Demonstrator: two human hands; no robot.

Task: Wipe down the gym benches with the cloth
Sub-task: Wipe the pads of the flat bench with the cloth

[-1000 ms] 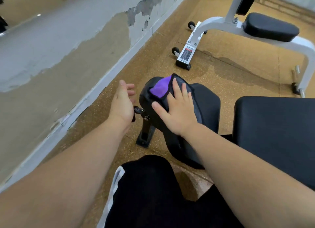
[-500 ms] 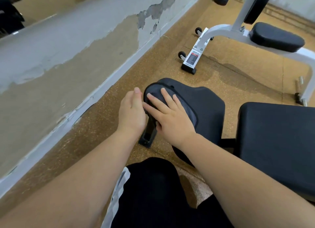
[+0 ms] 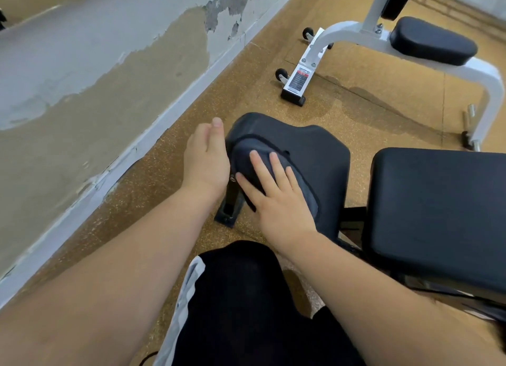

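A dark grey cloth (image 3: 245, 155) with a darker hem lies over the left end of a small black seat pad (image 3: 309, 157). My right hand (image 3: 276, 201) presses flat on the cloth, fingers straight and spread. At the pad's left edge sits my left hand (image 3: 205, 157), thumb pointing up; its fingers are hidden behind the palm. A larger black bench pad (image 3: 438, 215) adjoins on the right.
A black post (image 3: 232, 204) under the seat stands on the speckled brown floor. A peeling wall (image 3: 109, 78) runs close on the left. A white-framed bench (image 3: 342, 31) with a black pad (image 3: 432, 41) stands farther back. My knee in black shorts (image 3: 241, 297) is below.
The cloth's purple side is no longer showing; the grey side is up. My right hand has slid with it along the pad, and my left hand has moved in against the pad's edge.
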